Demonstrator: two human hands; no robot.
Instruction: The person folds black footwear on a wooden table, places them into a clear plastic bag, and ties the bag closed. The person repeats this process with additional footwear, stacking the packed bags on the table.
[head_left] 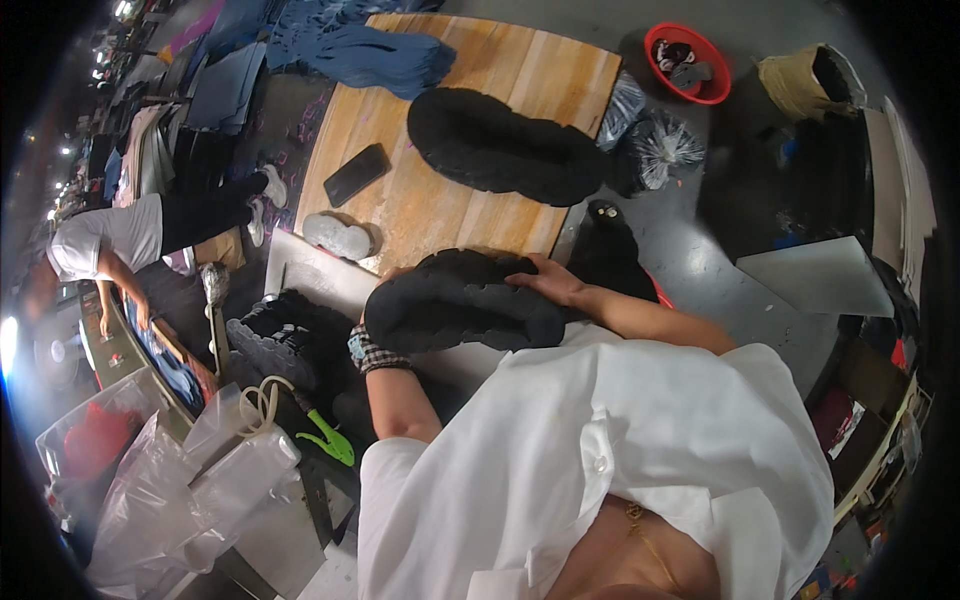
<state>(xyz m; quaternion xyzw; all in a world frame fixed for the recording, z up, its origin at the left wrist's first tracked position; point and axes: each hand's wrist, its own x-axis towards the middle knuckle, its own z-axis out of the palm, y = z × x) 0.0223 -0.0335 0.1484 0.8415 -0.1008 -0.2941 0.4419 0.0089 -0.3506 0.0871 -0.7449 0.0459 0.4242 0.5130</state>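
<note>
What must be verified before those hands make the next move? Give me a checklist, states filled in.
1. Right hand gripping the held black sole-shaped piece: ok, at its edge.
2. Left hand grip: cannot tell, mostly hidden.
3. Held piece apart from the second black sole-shaped piece: ok.
4. Wooden tabletop free of other items: not ok, a dark rectangular object lies there.
5. Held piece's underside: cannot tell, out of view.
</note>
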